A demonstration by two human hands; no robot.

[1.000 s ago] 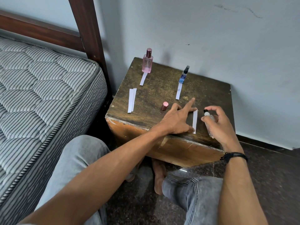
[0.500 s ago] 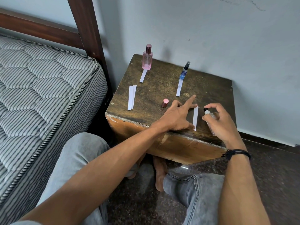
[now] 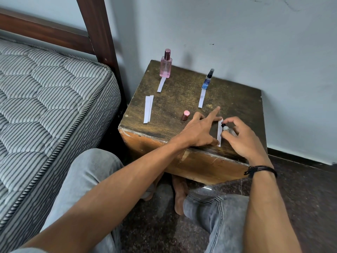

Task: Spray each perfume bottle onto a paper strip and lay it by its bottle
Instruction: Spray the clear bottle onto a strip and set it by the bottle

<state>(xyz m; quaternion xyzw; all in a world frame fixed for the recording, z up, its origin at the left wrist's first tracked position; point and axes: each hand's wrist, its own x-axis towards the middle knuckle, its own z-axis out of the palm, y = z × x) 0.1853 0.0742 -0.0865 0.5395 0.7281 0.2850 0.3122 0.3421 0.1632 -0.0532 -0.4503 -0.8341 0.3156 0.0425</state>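
Small clear spray bottle (image 3: 228, 129) low over the front right part of the wooden stand (image 3: 182, 99), tilted, black nozzle toward a white paper strip (image 3: 219, 133). Strip flat on the stand, running front to back, near end close to the front edge.

Just left of it, left hand (image 3: 198, 131); beyond that, a pink cap (image 3: 185, 115) upright and apart from the fingers. Further back, blue bottle (image 3: 207, 81) with its own strip (image 3: 201, 98) in front. At the back left corner, pink bottle (image 3: 166, 67), uncapped, another strip (image 3: 161, 84) at its foot. Two spare strips (image 3: 148, 109) side by side near the left edge. Striped mattress (image 3: 45, 97) and dark bedpost (image 3: 98, 28) to the left.

Most of the clear bottle's body hidden under the right hand (image 3: 240, 137); contents impossible to make out. Labels unreadable.

Right fingers curled round the bottle, forefinger hooked over the nozzle top. Nozzle touching the strip or just above it: cannot tell. Left fingers spread and straight, thumb tip pressing the strip's near end, forefinger stretched past its far end.
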